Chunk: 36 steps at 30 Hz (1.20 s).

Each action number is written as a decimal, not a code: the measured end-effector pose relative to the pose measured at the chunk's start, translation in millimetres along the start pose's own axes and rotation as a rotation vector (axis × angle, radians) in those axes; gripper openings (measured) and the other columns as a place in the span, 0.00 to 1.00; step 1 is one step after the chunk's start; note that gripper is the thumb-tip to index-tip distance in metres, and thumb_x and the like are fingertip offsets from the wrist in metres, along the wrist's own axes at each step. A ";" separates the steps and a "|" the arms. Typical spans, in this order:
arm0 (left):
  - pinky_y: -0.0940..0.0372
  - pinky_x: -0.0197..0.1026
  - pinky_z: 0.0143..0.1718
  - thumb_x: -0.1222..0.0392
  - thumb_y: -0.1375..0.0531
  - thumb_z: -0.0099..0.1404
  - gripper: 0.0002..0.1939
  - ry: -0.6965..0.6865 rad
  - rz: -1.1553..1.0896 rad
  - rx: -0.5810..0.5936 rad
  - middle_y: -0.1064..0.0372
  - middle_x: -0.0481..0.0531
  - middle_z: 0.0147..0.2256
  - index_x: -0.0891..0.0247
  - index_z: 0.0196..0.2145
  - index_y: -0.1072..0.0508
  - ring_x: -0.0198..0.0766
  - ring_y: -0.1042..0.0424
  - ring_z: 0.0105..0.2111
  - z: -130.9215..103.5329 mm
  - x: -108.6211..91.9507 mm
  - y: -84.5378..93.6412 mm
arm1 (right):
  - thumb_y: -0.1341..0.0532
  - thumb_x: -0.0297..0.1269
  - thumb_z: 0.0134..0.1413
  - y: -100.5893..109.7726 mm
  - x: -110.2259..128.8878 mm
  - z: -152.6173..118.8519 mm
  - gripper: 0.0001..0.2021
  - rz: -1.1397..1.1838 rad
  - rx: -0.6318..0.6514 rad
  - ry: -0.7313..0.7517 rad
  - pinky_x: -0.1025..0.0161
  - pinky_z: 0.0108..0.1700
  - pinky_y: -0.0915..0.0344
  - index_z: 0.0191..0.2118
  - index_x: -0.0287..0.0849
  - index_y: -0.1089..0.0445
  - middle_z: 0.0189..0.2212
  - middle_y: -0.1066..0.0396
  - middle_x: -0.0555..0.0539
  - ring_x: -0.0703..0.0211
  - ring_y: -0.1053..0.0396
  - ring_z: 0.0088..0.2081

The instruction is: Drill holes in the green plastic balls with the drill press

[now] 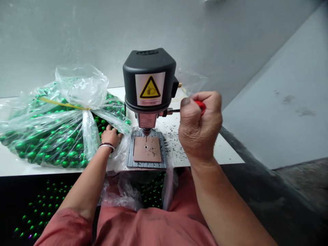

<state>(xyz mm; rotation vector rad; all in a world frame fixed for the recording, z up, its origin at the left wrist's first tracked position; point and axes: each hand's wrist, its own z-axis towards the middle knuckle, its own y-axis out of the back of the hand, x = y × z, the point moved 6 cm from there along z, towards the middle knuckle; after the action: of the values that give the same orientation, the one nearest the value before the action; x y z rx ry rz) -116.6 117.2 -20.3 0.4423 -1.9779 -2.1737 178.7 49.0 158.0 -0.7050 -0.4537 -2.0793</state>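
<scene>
"What clothing is visible?"

"A coral-red top (153, 227), softly creased, with a loose left sleeve (69, 223) ending around the elbow."

"And at the wrists?"

"Two slim bracelets (107, 145) circle the left wrist (105, 149): one dark and beaded, one pale and silvery."

"Below the waist?"

"Similar reddish cloth (186, 191) covers the thighs."

Left side of counter (230, 155): filled by the clear plastic bag (87, 136) of green beads (68, 140); no low pass there.
Bag gap: the left hand (110, 137) takes up this narrow opening, loose film around it.
Centre: the drill press (150, 82) stands in the way.
Under the housing: the drill bit (146, 138) bars the middle of the brown plate (140, 154); the plate's front stays reachable.
Right of press: lever (175, 110) and right hand (201, 124) obstruct overhead; lower down, room over scattered shavings (172, 139).
Behind: wall (102, 30).
</scene>
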 end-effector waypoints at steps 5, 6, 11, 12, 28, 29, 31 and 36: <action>0.40 0.48 0.49 0.46 0.46 0.54 0.26 -0.058 0.024 -0.003 0.42 0.64 0.48 0.66 0.44 0.28 0.52 0.36 0.47 0.8 1.3 -8.1 | 0.45 0.37 0.52 0.1 -1.0 -2.1 0.06 0.004 -0.018 0.001 0.73 0.24 0.41 0.28 0.42 0.42 0.22 0.43 0.55 0.75 0.43 0.22; 0.40 0.47 0.50 0.47 0.45 0.54 0.25 -0.088 0.017 0.004 0.41 0.64 0.48 0.66 0.44 0.27 0.52 0.36 0.48 0.2 1.1 -8.7 | 0.46 0.37 0.52 0.3 -1.3 -2.5 0.06 0.003 -0.020 0.002 0.73 0.23 0.42 0.28 0.42 0.42 0.22 0.43 0.55 0.75 0.44 0.22; 0.43 0.45 0.53 0.50 0.42 0.53 0.23 -0.153 -0.192 -0.090 0.36 0.62 0.46 0.66 0.44 0.29 0.49 0.39 0.50 -19.2 1.1 14.5 | 0.46 0.36 0.52 0.7 -1.7 -3.8 0.05 0.004 -0.009 0.026 0.72 0.23 0.42 0.28 0.42 0.42 0.22 0.43 0.56 0.75 0.45 0.22; 0.42 0.46 0.51 0.49 0.42 0.53 0.23 -0.113 -0.289 -0.107 0.35 0.61 0.44 0.65 0.43 0.29 0.49 0.38 0.49 -26.6 3.4 21.6 | 0.46 0.36 0.52 0.7 -1.8 -3.9 0.05 0.005 -0.006 0.028 0.72 0.23 0.42 0.28 0.42 0.42 0.22 0.43 0.56 0.75 0.45 0.22; 0.40 0.37 0.29 0.50 0.44 0.58 0.24 -0.152 -1.055 0.235 0.35 0.45 0.24 0.64 0.50 0.39 0.33 0.35 0.25 -94.8 -37.6 37.6 | 0.47 0.39 0.53 1.4 -3.2 -6.6 0.07 -0.005 0.003 0.028 0.73 0.24 0.43 0.30 0.43 0.43 0.25 0.41 0.55 0.76 0.44 0.23; 0.40 0.37 0.29 0.49 0.44 0.58 0.24 -0.171 -0.998 0.239 0.35 0.45 0.24 0.64 0.49 0.39 0.33 0.34 0.25 -95.3 -41.2 36.4 | 0.47 0.40 0.53 1.3 -3.8 -6.7 0.07 -0.008 0.005 0.025 0.73 0.25 0.43 0.30 0.43 0.43 0.25 0.41 0.55 0.76 0.44 0.23; 0.38 0.38 0.30 0.49 0.44 0.58 0.22 -0.221 -0.885 0.249 0.33 0.47 0.27 0.64 0.47 0.37 0.34 0.33 0.26 -96.6 -49.9 33.2 | 0.47 0.41 0.53 1.1 -4.5 -6.8 0.08 -0.011 0.010 0.023 0.73 0.25 0.44 0.30 0.43 0.43 0.25 0.42 0.56 0.76 0.44 0.23; 0.38 0.44 0.45 0.53 0.45 0.58 0.20 -0.340 -0.686 0.246 0.29 0.54 0.44 0.62 0.47 0.32 0.41 0.31 0.42 -98.0 -73.2 25.4 | 0.47 0.41 0.54 1.1 -4.6 -6.8 0.08 0.005 0.020 0.022 0.74 0.24 0.44 0.30 0.43 0.44 0.24 0.44 0.56 0.77 0.45 0.22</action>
<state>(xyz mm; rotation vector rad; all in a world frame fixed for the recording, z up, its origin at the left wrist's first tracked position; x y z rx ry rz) -17.4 45.6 5.0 0.9674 -2.5865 -2.5164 179.6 47.5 149.8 -0.6706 -0.4591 -2.0727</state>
